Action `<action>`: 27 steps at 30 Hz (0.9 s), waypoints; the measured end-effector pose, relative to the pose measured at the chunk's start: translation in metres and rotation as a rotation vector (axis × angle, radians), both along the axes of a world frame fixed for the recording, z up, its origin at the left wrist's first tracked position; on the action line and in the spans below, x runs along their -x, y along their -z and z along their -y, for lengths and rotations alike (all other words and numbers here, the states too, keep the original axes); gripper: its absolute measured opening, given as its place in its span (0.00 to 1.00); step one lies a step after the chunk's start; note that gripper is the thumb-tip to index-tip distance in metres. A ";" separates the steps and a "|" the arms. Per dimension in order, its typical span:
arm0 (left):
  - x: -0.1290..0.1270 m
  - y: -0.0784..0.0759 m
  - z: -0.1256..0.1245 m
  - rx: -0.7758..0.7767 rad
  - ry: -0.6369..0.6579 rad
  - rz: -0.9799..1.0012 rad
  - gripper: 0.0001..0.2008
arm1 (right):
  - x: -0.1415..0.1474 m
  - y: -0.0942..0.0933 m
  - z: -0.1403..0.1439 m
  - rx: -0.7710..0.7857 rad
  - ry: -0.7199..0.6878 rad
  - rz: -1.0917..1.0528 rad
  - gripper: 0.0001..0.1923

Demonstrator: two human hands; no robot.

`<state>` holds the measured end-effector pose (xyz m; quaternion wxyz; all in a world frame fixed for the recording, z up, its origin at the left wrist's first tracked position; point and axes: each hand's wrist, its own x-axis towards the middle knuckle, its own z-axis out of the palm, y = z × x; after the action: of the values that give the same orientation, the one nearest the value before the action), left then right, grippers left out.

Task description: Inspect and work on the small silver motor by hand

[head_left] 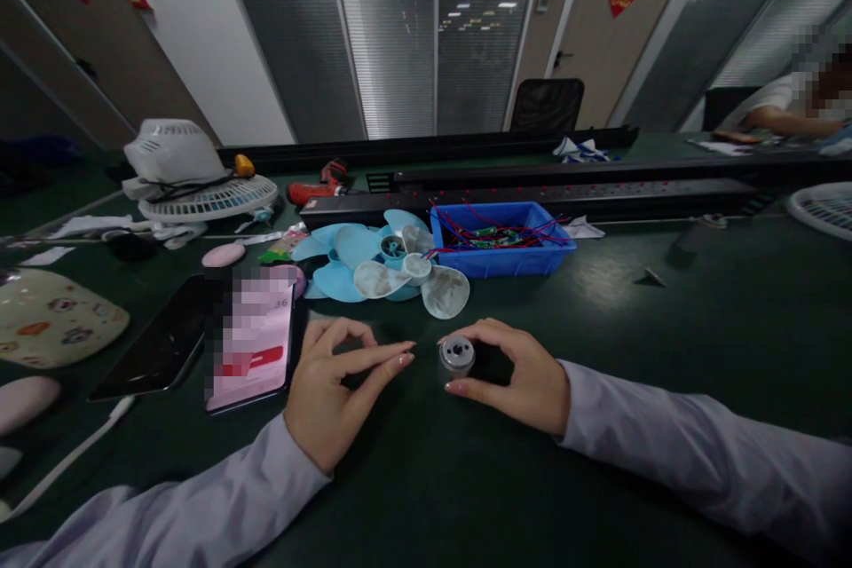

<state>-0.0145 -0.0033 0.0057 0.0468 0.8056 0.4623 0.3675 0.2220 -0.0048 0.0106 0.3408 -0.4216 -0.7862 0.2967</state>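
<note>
My right hand (pixel 516 373) is closed around a small cylindrical metal motor (pixel 457 355), thumb on the near side and fingers on the far side. The motor stands upright, its round top face with a centre hole and smaller holes turned up. To the left of it, my left hand (pixel 339 386) is held in a pinch, thumb and index fingertips together and pointing at the motor, a short gap away. Whatever may be between those fingertips is too small to make out. Light blue and clear fan blades (pixel 379 262) lie just beyond both hands.
Behind the blades sits a blue bin (pixel 502 244) of wires and circuit boards. A lit phone (pixel 256 346) and a dark tablet-like device (pixel 156 342) lie left. Farther back are a white fan (pixel 193 173), an orange power drill (pixel 319 186) and a long black rail (pixel 532 200). Another person sits far right.
</note>
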 end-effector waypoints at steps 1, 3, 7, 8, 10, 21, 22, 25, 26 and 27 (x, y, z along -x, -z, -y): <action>-0.006 -0.002 0.000 -0.026 -0.021 0.057 0.10 | 0.000 0.000 0.000 0.001 0.006 0.003 0.19; -0.021 -0.007 -0.001 -0.082 -0.042 0.157 0.09 | 0.001 -0.001 0.000 0.000 0.017 0.011 0.18; -0.043 -0.010 -0.001 -0.091 0.033 0.241 0.08 | 0.001 0.000 0.000 -0.027 0.005 -0.003 0.17; -0.047 -0.011 0.000 -0.083 0.061 0.243 0.08 | 0.001 0.001 0.000 -0.035 -0.003 -0.009 0.17; -0.050 -0.010 0.000 -0.073 0.091 0.238 0.08 | 0.000 0.002 -0.001 -0.042 -0.014 -0.016 0.17; -0.048 -0.011 0.001 -0.012 0.154 0.187 0.09 | 0.001 0.002 0.000 -0.019 -0.008 -0.015 0.18; -0.047 -0.011 0.001 -0.002 0.150 0.192 0.10 | 0.001 0.002 0.000 -0.019 -0.008 -0.012 0.18; -0.046 -0.013 0.003 0.016 0.122 0.228 0.12 | 0.000 0.002 0.000 -0.021 0.000 -0.001 0.19; -0.046 -0.014 0.003 0.021 0.115 0.238 0.12 | 0.001 0.001 0.000 -0.020 0.002 0.001 0.18; -0.046 -0.014 0.003 0.029 0.111 0.243 0.11 | 0.001 0.001 0.000 -0.020 0.002 0.000 0.17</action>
<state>0.0318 -0.0065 0.0200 0.1345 0.7786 0.4134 0.4525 0.2215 -0.0046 0.0095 0.3452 -0.4189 -0.7887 0.2887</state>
